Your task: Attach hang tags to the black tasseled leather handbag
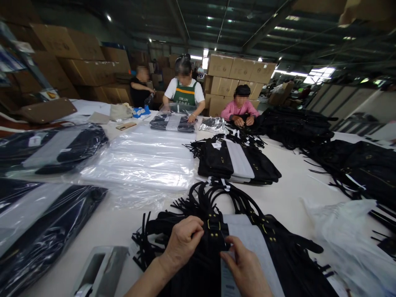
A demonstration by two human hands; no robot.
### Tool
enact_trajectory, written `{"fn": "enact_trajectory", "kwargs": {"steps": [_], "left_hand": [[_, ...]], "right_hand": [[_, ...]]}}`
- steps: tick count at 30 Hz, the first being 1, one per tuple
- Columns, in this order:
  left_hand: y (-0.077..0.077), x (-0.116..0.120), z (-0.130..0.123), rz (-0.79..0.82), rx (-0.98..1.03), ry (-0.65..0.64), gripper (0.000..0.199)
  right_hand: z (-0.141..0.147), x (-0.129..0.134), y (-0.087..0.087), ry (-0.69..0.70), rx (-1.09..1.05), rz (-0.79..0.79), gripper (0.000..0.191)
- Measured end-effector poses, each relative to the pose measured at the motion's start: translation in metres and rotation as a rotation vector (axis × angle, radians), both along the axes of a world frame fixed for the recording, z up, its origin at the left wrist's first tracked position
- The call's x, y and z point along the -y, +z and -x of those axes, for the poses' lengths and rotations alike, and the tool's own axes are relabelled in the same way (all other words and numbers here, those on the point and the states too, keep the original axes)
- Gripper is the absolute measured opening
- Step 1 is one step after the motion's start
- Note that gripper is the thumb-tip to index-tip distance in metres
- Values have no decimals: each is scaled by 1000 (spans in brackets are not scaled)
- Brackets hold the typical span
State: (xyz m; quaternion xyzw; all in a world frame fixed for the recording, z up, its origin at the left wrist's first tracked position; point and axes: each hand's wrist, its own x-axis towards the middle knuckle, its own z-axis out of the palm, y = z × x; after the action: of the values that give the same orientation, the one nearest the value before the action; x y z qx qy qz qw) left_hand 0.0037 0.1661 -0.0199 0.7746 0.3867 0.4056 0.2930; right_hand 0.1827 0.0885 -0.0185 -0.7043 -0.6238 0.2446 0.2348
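Cardboard cartons rise in stacks around this warehouse, and a long white work table runs through it. From the head-worn camera, a black handbag lies flat at the table's near edge, its looped handles and loose straps fanned away from the wearer, with a white paper strip across it. The left hand rests on the bag, fingers curled together on the black material just below brass-coloured fittings. The right hand comes in beside it, fingertips together against the same spot. Farther along lie more black bags and clear plastic sheets, while a co-worker in a green apron stands at the far end.
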Motion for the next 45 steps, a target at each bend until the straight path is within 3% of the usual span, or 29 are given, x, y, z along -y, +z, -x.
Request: {"fn": "enact_trajectory", "kwargs": {"steps": [4,7,10,13,19,26,31,35,38,45], "left_hand": [[3,8,-10,447,100,-106,12],[-1,13,-19,628,115,-168,7],[-4,18,-23,614,95,-122,8],[-4,22,-20,603,100,-58,10],[-2,22,-11,533,50,-53,11],[-3,22,-12,610,67,-28,10],[-1,22,-13,545,70,-57,12],[-2,22,-16,475,3,-97,13],[-5,23,-19,456,-64,-111,13],[-8,26,-18,401,-60,-116,14]], "right_hand": [[1,8,-11,-177,-143,7,12],[-3,14,-10,-85,40,-182,6],[0,17,-12,52,377,-462,14],[11,20,-24,106,563,-575,22],[22,36,-53,138,421,-627,36],[11,25,-39,101,112,-428,19],[13,16,-31,55,115,-429,19],[14,21,-29,98,49,-386,16],[14,26,-33,144,46,-369,20],[21,23,-50,135,243,-516,15]]}}
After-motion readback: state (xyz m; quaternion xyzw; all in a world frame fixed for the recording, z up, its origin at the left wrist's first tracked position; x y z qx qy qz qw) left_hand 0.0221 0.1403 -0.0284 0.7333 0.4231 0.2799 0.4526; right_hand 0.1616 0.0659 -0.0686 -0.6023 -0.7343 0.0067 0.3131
